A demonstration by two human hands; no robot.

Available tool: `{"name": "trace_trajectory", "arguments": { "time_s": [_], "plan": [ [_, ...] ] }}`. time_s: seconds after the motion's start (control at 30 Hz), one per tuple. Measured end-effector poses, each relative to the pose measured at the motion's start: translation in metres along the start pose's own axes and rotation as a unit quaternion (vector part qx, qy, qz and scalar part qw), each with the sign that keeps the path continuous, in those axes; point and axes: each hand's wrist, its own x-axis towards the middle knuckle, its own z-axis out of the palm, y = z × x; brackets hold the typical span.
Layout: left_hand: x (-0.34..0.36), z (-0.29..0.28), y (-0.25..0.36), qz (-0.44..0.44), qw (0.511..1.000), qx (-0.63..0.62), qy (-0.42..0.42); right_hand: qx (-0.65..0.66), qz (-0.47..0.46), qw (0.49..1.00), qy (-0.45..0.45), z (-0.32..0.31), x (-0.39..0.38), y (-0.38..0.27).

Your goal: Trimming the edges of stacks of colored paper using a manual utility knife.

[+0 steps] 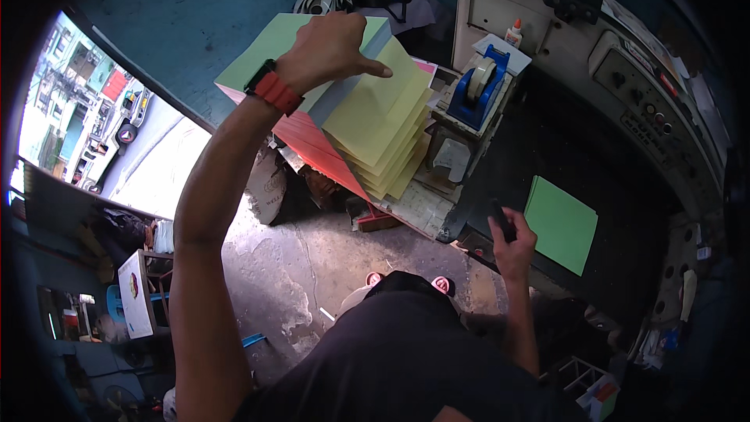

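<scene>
Two hands, one paper stack.
Our left hand (pixel 332 51) fingers grip the coloured paper stack (pixel 367 121); our right hand (pixel 512 242) fingers pinch a dark object (pixel 500 217).

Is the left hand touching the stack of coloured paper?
Touching. In the head view the left hand lies on top of the stack of coloured paper, its fingers pressed on the sheets.

A cracked, stained concrete floor (pixel 305 266) lies below a teal wall (pixel 203 16), daylight pours in from the street opening (pixel 101 133) at the left, and a grey machine console (pixel 625 70) curves along the right.
</scene>
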Motion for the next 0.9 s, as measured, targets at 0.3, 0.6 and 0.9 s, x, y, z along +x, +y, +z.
{"name": "trace_trajectory", "arguments": {
  "time_s": [0.3, 0.6, 0.9],
  "plan": [
    [0.006, 0.018, -0.050, -0.061, 0.996, -0.052, -0.036, 0.151, -0.003, 0.987, -0.056, 0.085, 0.043, -0.092],
    [-0.001, 0.009, -0.074, -0.153, 0.939, -0.301, -0.066, 0.246, 0.023, 0.950, -0.191, 0.087, 0.095, -0.120],
    [-0.001, 0.012, -0.069, -0.172, 0.933, -0.303, -0.087, 0.281, 0.040, 0.936, -0.208, 0.096, 0.103, -0.097]
  ]
}}
